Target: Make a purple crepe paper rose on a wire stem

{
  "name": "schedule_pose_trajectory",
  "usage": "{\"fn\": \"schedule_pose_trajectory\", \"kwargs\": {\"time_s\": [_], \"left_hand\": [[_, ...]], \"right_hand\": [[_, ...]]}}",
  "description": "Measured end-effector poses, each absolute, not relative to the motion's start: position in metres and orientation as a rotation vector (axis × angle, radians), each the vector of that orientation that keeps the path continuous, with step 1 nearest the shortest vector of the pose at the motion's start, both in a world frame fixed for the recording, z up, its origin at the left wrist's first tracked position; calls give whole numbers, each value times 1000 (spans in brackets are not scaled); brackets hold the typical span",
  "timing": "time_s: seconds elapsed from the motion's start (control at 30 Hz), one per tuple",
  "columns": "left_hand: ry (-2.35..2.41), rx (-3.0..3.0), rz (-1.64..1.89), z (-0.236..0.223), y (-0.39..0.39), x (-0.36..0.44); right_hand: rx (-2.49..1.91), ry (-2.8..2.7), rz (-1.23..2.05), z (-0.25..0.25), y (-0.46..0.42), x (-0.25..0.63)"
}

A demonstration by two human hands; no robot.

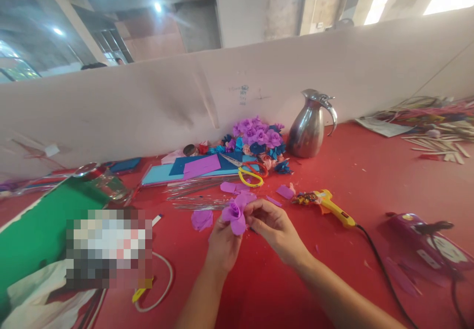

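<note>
A purple paper flower with open petals is held up over the red table. My left hand is closed around its underside. From the right, the fingers of my right hand pinch at the edge of a petal. Just left of the flower lie loose purple paper petals. Beyond it are more cut purple pieces and thin wires. A yellow glue gun rests to the right of my right hand.
Scissors lie on coloured paper sheets. Behind them sits a pile of paper flowers, beside a steel jug. A purple power strip is at right, a glass jar and green board at left.
</note>
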State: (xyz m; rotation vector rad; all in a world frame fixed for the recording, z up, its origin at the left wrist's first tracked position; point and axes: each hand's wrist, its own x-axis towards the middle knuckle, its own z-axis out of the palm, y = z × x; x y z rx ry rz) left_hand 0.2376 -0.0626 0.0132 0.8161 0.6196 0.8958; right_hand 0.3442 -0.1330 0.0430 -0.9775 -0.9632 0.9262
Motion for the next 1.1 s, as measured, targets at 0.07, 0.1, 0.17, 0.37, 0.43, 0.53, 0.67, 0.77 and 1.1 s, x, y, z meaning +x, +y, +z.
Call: {"fn": "schedule_pose_trajectory", "kwargs": {"time_s": [0.07,0.1,0.17,0.37,0.43,0.53,0.67,0.77,1.1], "left_hand": [[590,763,895,11,-63,238],[578,756,887,11,-64,238],[564,775,865,11,-64,238],[555,818,847,10,-66,238],[553,786,852,9,-66,238],[576,652,846,5,-65,239],[565,424,834,0,-59,239],[583,336,826,-1,-54,238],[686,177,850,14,-57,240]], "right_hand": [[-1004,-997,869,41,-133,342],[-1024,-1002,838,41,-133,341],[-1056,-993,790,40,-132,339],[-1058,-954,765,39,-131,339],[-1054,-949,775,37,-130,339],[-1065,-917,815,31,-128,339],[-1191,-881,826,21,-123,338],[-1418,-995,704,14,-121,338],[-1658,-1177,624,4,-122,335]]}}
